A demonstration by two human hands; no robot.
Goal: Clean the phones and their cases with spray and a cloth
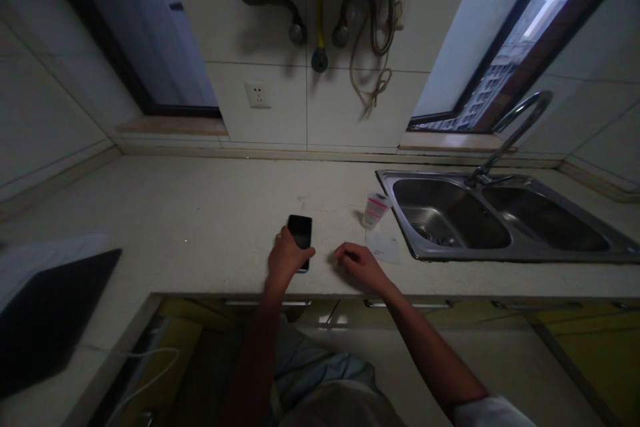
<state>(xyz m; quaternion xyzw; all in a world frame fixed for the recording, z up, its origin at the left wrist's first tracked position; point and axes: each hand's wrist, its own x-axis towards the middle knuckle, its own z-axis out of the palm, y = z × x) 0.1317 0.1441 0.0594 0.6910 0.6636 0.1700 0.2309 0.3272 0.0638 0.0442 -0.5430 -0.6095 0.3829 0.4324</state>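
Left hand (286, 259) closed over a black smartphone (301, 230), which sits near the front edge of the table (200, 213). Right hand (361, 265) loosely curled, empty, resting just beside the phone near that edge. Farther right, a paper card (383, 247) and a plastic tube (376, 210) lie beside a stainless steel double sink (425, 177).

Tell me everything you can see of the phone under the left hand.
It is a black smartphone, a slim rectangular slab with a dark, glossy face that shows no lit display. It sits flat-looking and slightly angled on the pale countertop, near the front edge. The left hand covers its lower half, fingers curled over one long side, leaving the upper part and a sliver of the bottom end visible. Buttons and ports cannot be made out.
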